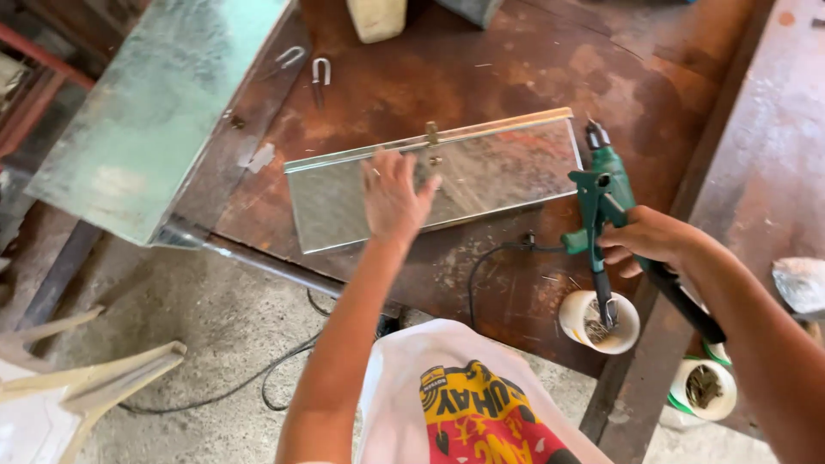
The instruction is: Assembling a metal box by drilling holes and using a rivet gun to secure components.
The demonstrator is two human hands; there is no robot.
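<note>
Item: folded sheet-metal panel (481, 176), lying flat on a rusty brown desk (516, 60), long edges running left to right, far edge turned up as a narrow lip. Status of work, as judged: a small brass-coloured fitting (431, 134) already sits at the middle of the lip, with one fastener showing just below it; whether further fasteners are set cannot be told, and the rest of the lip shows none. Left hand (394, 196): open, fingers spread, palm down on the panel just beneath the fitting, forearm reaching up from the lower frame. Right hand (646, 241): closed around the handles of a green hand riveter (603, 193), nose pointing away from the person, just beside the panel's right end but apart from it. Adjacent: white cup (599, 322) of rivets under the riveter's handles; second cup (703, 388) to its right; black cable (481, 271) trailing off the desk; two U-bolts (320, 70) at the far left; galvanised sheet (159, 107) leaning off the desk's left corner.
</note>
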